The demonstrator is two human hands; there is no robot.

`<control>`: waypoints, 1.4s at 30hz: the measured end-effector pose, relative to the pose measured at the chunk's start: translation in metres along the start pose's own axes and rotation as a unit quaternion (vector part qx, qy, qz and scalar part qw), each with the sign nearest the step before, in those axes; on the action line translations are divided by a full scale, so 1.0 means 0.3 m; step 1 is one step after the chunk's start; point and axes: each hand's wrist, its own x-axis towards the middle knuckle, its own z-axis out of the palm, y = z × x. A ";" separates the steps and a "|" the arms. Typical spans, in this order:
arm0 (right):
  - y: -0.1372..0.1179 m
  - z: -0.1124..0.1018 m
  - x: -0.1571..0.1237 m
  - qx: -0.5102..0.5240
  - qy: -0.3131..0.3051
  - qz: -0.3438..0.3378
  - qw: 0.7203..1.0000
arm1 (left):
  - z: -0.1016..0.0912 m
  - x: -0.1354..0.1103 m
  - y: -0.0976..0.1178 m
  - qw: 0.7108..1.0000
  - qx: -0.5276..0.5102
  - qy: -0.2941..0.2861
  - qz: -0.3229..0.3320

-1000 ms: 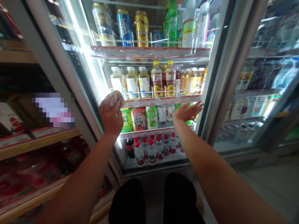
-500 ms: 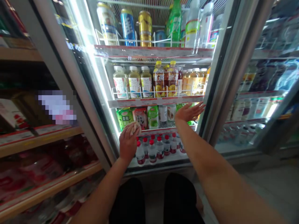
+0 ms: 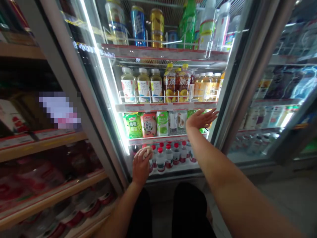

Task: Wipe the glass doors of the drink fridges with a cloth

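Note:
My left hand [image 3: 141,168] is closed round a crumpled pale cloth [image 3: 148,152] at the glass door of a lit drinks fridge, low on its left side. Behind the cloth stand several small bottles with red caps [image 3: 169,158], partly covered by the hand. My right hand [image 3: 201,119] holds nothing; its fingers are stretched out to the right, at the glass in front of the shelf edge above the green and red drink packs [image 3: 148,125]. Whether the palm presses flat on the glass I cannot tell.
Bottles of tea [image 3: 156,86] and tall cans [image 3: 157,28] fill the upper fridge shelves. A metal door frame [image 3: 244,79] runs along the right, with another fridge beyond it. On the left are wooden-edged shelves [image 3: 61,143] with packaged goods. My knees [image 3: 189,208] are below.
My left hand has moved down with the cloth, from the drink packs to the red-capped bottles. The right hand has stayed at about the same place.

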 end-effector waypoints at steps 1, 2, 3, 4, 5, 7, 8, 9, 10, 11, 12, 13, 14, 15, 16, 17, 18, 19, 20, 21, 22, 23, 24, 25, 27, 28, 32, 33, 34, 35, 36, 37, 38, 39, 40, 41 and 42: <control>0.000 0.001 0.000 0.000 0.001 -0.001 1.000 | 0.003 -0.009 0.001 1.000 -0.005 -0.005 -0.008; 0.001 0.001 -0.001 0.000 0.002 -0.002 1.000 | 0.008 -0.020 0.002 1.000 -0.010 -0.010 -0.016; 0.001 0.002 -0.001 0.000 0.002 -0.003 1.000 | 0.015 -0.031 0.002 1.000 -0.017 -0.013 -0.023; 0.002 0.003 -0.002 -0.001 0.003 -0.003 1.000 | 0.022 -0.042 0.002 0.999 -0.024 -0.013 -0.032; 0.002 0.003 -0.003 -0.001 0.004 -0.002 1.000 | 0.031 -0.053 0.003 0.998 -0.031 -0.010 -0.044; 0.003 0.004 -0.003 -0.002 0.005 -0.002 1.000 | 0.052 -0.073 0.012 0.997 -0.038 0.001 -0.074; 0.004 0.004 -0.004 -0.002 0.005 -0.002 1.000 | 0.062 -0.083 0.019 0.995 -0.036 0.003 -0.090; 0.004 0.003 -0.004 -0.002 0.005 -0.002 1.000 | 0.071 -0.092 0.028 0.994 -0.031 0.002 -0.106; 0.003 0.003 -0.004 -0.002 0.005 -0.002 1.000 | 0.079 -0.100 0.038 0.992 -0.024 0.000 -0.122; 0.003 0.002 -0.004 -0.001 0.003 -0.003 1.000 | 0.086 -0.109 0.046 0.991 -0.018 -0.005 -0.135; 0.002 0.001 -0.004 -0.001 0.002 -0.002 1.000 | 0.091 -0.116 0.054 0.989 -0.014 -0.010 -0.145; 0.001 -0.001 -0.004 -0.002 0.001 -0.001 1.000 | 0.094 -0.123 0.058 0.988 -0.012 -0.014 -0.154; 0.000 -0.002 -0.004 -0.003 -0.001 0.000 1.000 | 0.096 -0.129 0.059 0.987 -0.011 -0.014 -0.160; -0.002 -0.004 -0.005 -0.004 -0.003 0.002 1.000 | 0.095 -0.134 0.055 0.987 -0.012 -0.015 -0.163; -0.003 -0.005 -0.005 -0.004 -0.005 0.003 1.000 | 0.092 -0.137 0.048 0.987 -0.016 -0.018 -0.161; -0.003 -0.005 -0.006 -0.004 -0.005 0.004 1.000 | 0.087 -0.138 0.036 0.987 -0.023 -0.020 -0.158; -0.004 -0.005 -0.006 -0.004 -0.006 0.004 1.000 | 0.081 -0.137 0.021 0.987 -0.028 -0.019 -0.159; -0.004 -0.004 -0.006 -0.004 -0.006 0.003 1.000 | 0.073 -0.134 0.004 0.986 -0.033 -0.014 -0.163; -0.003 -0.003 -0.006 -0.005 -0.007 0.002 1.000 | 0.064 -0.129 -0.015 0.985 -0.037 -0.007 -0.168; -0.002 -0.002 -0.006 -0.005 -0.007 0.001 1.000 | 0.055 -0.122 -0.035 0.984 -0.040 0.001 -0.173; -0.001 -0.001 -0.005 -0.006 -0.006 -0.001 1.000 | 0.046 -0.113 -0.053 0.983 -0.043 0.009 -0.179; 0.000 -0.001 -0.005 -0.006 -0.004 -0.002 1.000 | 0.037 -0.103 -0.070 0.982 -0.047 0.019 -0.183; 0.001 -0.001 -0.004 -0.006 -0.001 -0.004 1.000 | 0.029 -0.093 -0.084 0.980 -0.052 0.028 -0.187; 0.002 -0.001 -0.004 -0.005 0.000 -0.006 1.000 | 0.021 -0.082 -0.095 0.979 -0.057 0.037 -0.192; 0.002 -0.004 -0.003 -0.005 0.000 -0.009 1.000 | 0.008 -0.064 -0.107 0.975 -0.060 0.052 -0.206; 0.002 -0.005 -0.003 -0.005 -0.002 -0.009 1.000 | 0.002 -0.057 -0.111 0.974 -0.058 0.056 -0.211; -0.003 -0.010 -0.005 -0.005 -0.009 0.003 1.000 | -0.024 -0.029 -0.118 0.974 -0.061 0.044 -0.212; -0.005 -0.012 -0.006 -0.005 -0.011 0.006 1.000 | -0.032 -0.016 -0.120 0.974 -0.065 0.043 -0.213; -0.006 -0.013 -0.007 -0.005 -0.012 0.009 1.000 | -0.042 0.000 -0.122 0.973 -0.068 0.044 -0.216; -0.008 -0.015 -0.007 -0.004 -0.013 0.011 1.000 | -0.051 0.019 -0.123 0.971 -0.070 0.050 -0.221; -0.009 -0.016 -0.008 -0.004 -0.014 0.012 1.000 | -0.061 0.041 -0.123 0.969 -0.071 0.059 -0.229; -0.009 -0.017 -0.008 -0.003 -0.016 0.011 1.000 | -0.069 0.065 -0.122 0.967 -0.069 0.071 -0.236; -0.008 -0.018 -0.008 -0.002 -0.016 0.009 1.000 | -0.077 0.088 -0.120 0.965 -0.068 0.080 -0.241; -0.007 -0.019 -0.008 0.000 -0.015 0.006 1.000 | -0.083 0.109 -0.117 0.964 -0.067 0.086 -0.244; -0.005 -0.018 -0.008 0.001 -0.014 0.003 1.000 | -0.087 0.127 -0.114 0.963 -0.068 0.088 -0.245; -0.004 -0.018 -0.007 0.001 -0.012 0.001 1.000 | -0.090 0.142 -0.110 0.963 -0.070 0.090 -0.244; -0.002 -0.017 -0.007 0.002 -0.010 -0.002 1.000 | -0.092 0.154 -0.107 0.963 -0.071 0.091 -0.242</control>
